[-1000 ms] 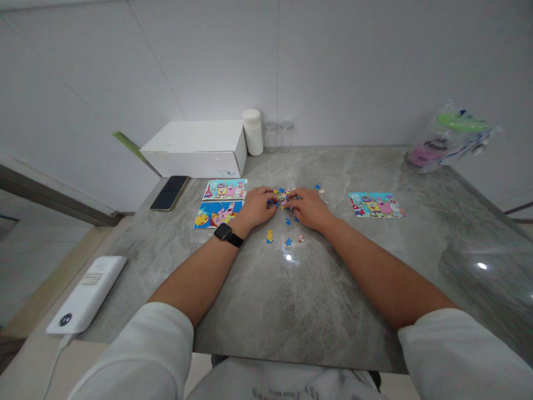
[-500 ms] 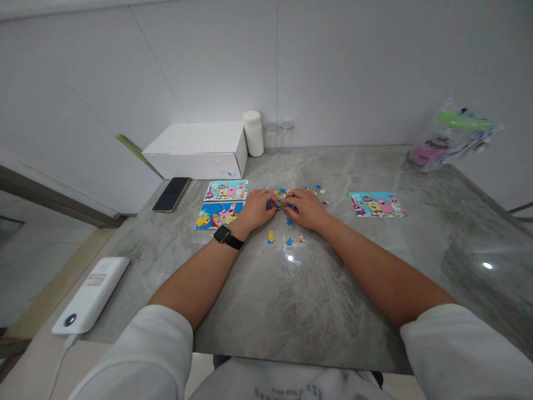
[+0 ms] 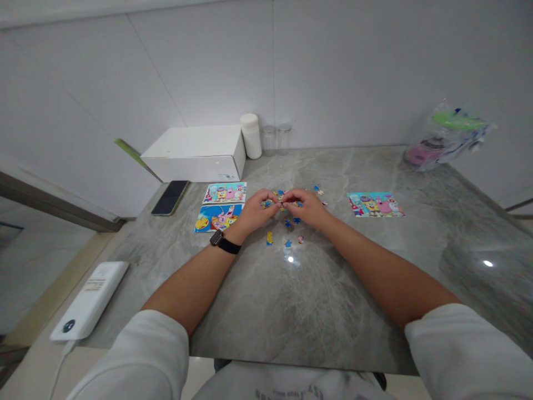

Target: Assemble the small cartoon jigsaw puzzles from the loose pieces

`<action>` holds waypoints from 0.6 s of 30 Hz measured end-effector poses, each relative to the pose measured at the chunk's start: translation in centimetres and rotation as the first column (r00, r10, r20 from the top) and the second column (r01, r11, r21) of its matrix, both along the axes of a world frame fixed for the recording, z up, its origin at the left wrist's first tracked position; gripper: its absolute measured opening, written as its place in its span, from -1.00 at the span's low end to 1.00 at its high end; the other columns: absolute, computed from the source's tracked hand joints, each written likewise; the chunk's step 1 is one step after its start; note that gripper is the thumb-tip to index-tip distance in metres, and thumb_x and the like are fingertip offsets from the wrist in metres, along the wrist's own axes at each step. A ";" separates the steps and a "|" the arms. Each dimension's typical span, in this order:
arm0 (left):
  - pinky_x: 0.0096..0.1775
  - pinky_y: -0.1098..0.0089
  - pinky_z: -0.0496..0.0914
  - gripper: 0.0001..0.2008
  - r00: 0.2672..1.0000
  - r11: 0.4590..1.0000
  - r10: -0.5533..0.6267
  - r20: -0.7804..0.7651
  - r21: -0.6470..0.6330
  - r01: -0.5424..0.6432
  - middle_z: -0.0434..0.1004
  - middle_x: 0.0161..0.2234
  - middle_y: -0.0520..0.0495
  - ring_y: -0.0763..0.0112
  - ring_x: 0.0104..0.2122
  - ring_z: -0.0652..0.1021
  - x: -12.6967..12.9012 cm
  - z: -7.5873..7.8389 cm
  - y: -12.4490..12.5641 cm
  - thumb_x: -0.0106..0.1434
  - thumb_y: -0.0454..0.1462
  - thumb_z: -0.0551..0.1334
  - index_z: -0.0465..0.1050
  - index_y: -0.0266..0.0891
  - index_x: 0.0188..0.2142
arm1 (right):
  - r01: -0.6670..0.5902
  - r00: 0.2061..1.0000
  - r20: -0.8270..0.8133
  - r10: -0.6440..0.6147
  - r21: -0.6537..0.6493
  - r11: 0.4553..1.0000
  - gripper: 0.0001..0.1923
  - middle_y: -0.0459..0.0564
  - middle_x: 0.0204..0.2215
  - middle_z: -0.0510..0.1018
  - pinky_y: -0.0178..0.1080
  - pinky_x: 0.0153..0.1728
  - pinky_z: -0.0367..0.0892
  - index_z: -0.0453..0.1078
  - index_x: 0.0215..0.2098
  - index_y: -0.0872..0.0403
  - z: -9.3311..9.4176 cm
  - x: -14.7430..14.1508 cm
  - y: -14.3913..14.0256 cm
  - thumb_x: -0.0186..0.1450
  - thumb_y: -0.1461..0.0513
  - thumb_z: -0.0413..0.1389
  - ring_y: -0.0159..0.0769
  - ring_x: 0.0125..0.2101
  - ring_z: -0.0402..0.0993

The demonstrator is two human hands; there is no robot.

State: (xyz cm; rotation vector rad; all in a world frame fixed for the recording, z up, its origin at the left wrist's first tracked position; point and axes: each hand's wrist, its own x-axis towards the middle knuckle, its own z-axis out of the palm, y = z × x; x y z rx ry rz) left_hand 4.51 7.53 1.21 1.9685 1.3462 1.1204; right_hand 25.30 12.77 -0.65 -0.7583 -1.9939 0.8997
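Grey marble table (image 3: 316, 311), loose puzzle pieces (image 3: 287, 222), picture cards (image 3: 375, 204), phone (image 3: 170, 197), white box (image 3: 195, 151)

Even, bright overhead light is filling the scene. Two small glare spots are showing on the polished table (image 3: 291, 311), one centre, one right. Shadows are staying faint. Wide-angle distortion is bowing the wall lines and stretching the edges. Small puzzle pieces (image 3: 287, 223) are reading soft.

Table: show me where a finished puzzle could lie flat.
Bare table lies between the forearms, near the front edge. More lies between the right card and the bag. It is crowded around both hands, left and right, where loose pieces lie, and left by the two cards.
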 end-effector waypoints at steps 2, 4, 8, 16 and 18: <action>0.02 0.27 0.47 -0.86 1.000 1.000 0.000 0.027 -0.031 0.001 0.61 -0.18 -0.04 0.27 -0.10 0.59 0.2 0.0 -0.2 0.36 -0.16 0.31 0.51 -0.19 -0.26 | -0.005 0.998 -0.056 -0.001 -0.114 0.994 -0.83 -0.02 -0.27 0.69 -0.15 -0.12 0.49 0.60 -0.22 0.02 0.1 -0.2 -0.2 0.30 0.12 0.22 -0.22 -0.26 0.60; 0.02 0.27 0.47 -0.86 0.999 0.999 -0.006 0.038 -0.037 0.008 0.61 -0.17 -0.05 0.28 -0.10 0.59 0.2 -0.1 -0.2 0.37 -0.16 0.30 0.52 -0.19 -0.24 | 0.007 0.996 -0.091 -0.022 -0.160 0.987 -0.80 -0.03 -0.27 0.70 -0.15 -0.13 0.49 0.61 -0.21 0.01 0.2 -0.3 -0.2 0.30 0.09 0.23 -0.23 -0.25 0.60; 0.01 0.28 0.48 -0.85 1.000 0.999 -0.016 0.018 -0.035 0.017 0.61 -0.19 -0.04 0.28 -0.11 0.59 0.3 -0.5 -0.2 0.40 -0.17 0.25 0.52 -0.18 -0.23 | 0.017 0.995 -0.095 -0.033 -0.164 0.986 -0.79 -0.01 -0.25 0.71 -0.13 -0.07 0.48 0.64 -0.23 0.00 0.0 0.0 0.0 0.29 0.06 0.27 -0.22 -0.22 0.61; -0.07 0.32 0.47 -0.81 0.995 0.997 0.012 0.095 -0.076 -0.005 0.59 -0.26 -0.04 0.30 -0.16 0.57 0.1 -0.9 0.0 0.39 -0.15 0.26 0.51 -0.20 -0.28 | -0.046 0.978 -0.208 -0.024 -0.325 0.945 -0.66 -0.02 -0.22 0.70 -0.16 -0.10 0.51 0.59 -0.05 0.01 0.4 0.0 0.0 0.30 0.01 0.28 -0.25 -0.22 0.61; -0.09 0.34 0.46 -0.79 0.992 0.995 0.033 0.125 -0.097 -0.020 0.58 -0.27 -0.04 0.31 -0.18 0.56 0.2 -0.9 0.0 0.40 -0.13 0.26 0.51 -0.21 -0.28 | -0.041 0.975 -0.217 -0.037 -0.344 0.938 -0.65 -0.03 -0.22 0.70 -0.18 -0.11 0.50 0.58 -0.06 0.00 0.5 0.0 -0.1 0.29 0.00 0.29 -0.26 -0.23 0.60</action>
